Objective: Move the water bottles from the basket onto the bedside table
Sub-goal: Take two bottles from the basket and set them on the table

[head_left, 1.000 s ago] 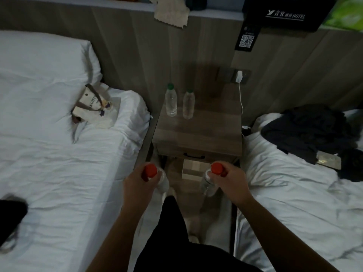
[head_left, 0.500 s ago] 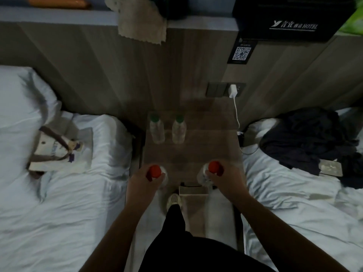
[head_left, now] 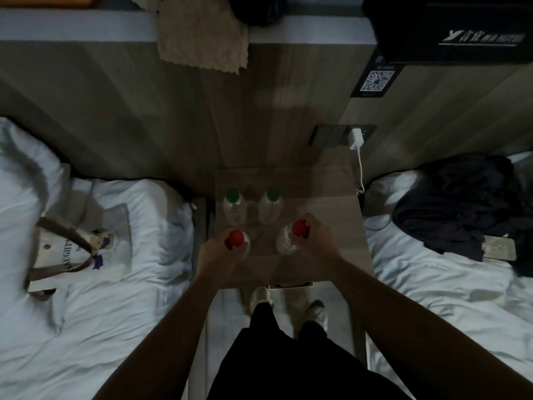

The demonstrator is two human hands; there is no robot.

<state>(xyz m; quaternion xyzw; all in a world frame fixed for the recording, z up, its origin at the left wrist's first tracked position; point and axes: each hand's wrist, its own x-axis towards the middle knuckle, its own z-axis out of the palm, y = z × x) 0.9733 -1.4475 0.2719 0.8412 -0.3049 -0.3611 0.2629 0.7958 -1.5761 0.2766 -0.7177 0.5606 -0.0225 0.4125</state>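
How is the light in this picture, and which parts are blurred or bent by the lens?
Head view: dim overall, the white bedding brightest; the tote bag at the left is smeared by motion blur; a soft shadow falls on the wall panel above the bedside table; the panel's seams fan outward, fitting a wide lens.

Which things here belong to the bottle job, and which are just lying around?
Job: left hand, gripping the left red-capped bottle; right hand, gripping the right red-capped bottle; green-capped bottles; bedside table.
Lying about: tote bag; dark clothes; charger; beige cloth.
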